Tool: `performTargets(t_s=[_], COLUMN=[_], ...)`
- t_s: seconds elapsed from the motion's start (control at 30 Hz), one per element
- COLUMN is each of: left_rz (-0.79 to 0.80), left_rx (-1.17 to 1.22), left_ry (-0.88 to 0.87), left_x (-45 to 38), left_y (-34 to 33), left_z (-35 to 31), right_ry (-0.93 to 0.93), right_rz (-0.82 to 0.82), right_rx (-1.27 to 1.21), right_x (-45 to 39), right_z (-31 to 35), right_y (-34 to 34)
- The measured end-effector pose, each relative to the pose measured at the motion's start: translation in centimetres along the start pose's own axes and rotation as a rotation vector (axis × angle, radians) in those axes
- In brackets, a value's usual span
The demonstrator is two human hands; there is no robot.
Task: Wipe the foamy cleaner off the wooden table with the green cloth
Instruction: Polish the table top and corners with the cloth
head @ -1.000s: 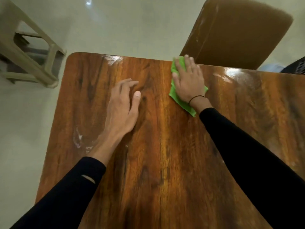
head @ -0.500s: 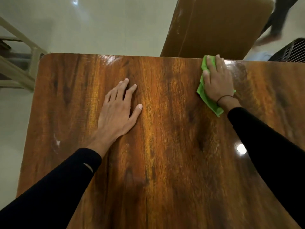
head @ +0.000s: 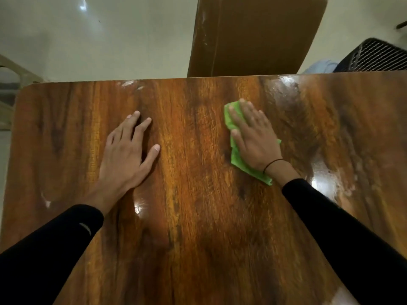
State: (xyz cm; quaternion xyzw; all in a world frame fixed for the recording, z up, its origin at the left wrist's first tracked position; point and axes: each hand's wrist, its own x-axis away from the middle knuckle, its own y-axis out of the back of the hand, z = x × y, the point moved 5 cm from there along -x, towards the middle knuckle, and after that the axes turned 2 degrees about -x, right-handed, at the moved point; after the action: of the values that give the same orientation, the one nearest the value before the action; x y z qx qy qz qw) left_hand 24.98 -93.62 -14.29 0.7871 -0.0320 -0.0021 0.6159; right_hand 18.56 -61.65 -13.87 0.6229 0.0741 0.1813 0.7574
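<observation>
The glossy wooden table (head: 198,216) fills most of the view. My right hand (head: 253,137) lies flat with straight fingers on the green cloth (head: 236,158), pressing it onto the tabletop right of centre. The cloth sticks out at the fingertips and near the wrist. My left hand (head: 125,155) rests flat on the wood left of centre, fingers spread, holding nothing. Wet, smeared streaks (head: 330,179) shine to the right of the cloth. A small white foam fleck (head: 46,202) sits near the table's left edge. More residue (head: 132,84) glints at the far edge.
A brown chair back (head: 253,36) stands just beyond the far edge of the table. A black mesh basket (head: 374,57) is on the floor at the far right. Part of a beige stool (head: 13,80) shows at the left. Pale floor surrounds the table.
My right hand has drawn the green cloth back from the far edge towards me. The view has shifted too. My left hand stays flat in place.
</observation>
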Motion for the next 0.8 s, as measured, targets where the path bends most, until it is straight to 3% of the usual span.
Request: performTargets(t_s=[0.13,0.23,0.37,0.5,0.6,0.67,0.8], left_rz=[-0.006,-0.015,-0.011,0.000,-0.010,-0.017,-0.027], left_rx=[-0.002,-0.001,0.007,0.009,0.011,0.014,0.017], left_ry=[0.010,0.016,0.015,0.013,0.006,0.008,-0.003], left_x=[0.1,0.1,0.2,0.2,0.0,0.0,0.1], left_y=[0.0,0.0,0.2,0.2,0.3,0.4,0.4], left_z=[-0.2,-0.3,-0.5,-0.7,-1.0,-1.1,-1.2], right_ry=[-0.330,-0.442,-0.229,0.115,0.167,0.048,-0.363], right_rz=[-0.086,-0.098,-0.079,0.009,0.003,-0.032,-0.125], right_rx=[-0.016,-0.027,-0.008,0.011,0.021,-0.026,-0.074], right_x=[-3.2,-6.3,-7.4,-1.0,4.8,6.9,8.4], right_z=[-9.4,-10.5,-2.3,8.7,7.9,3.3,-8.0], right_y=[2.7,3.3,1.8,-1.3,-2.5,-2.0,0.2])
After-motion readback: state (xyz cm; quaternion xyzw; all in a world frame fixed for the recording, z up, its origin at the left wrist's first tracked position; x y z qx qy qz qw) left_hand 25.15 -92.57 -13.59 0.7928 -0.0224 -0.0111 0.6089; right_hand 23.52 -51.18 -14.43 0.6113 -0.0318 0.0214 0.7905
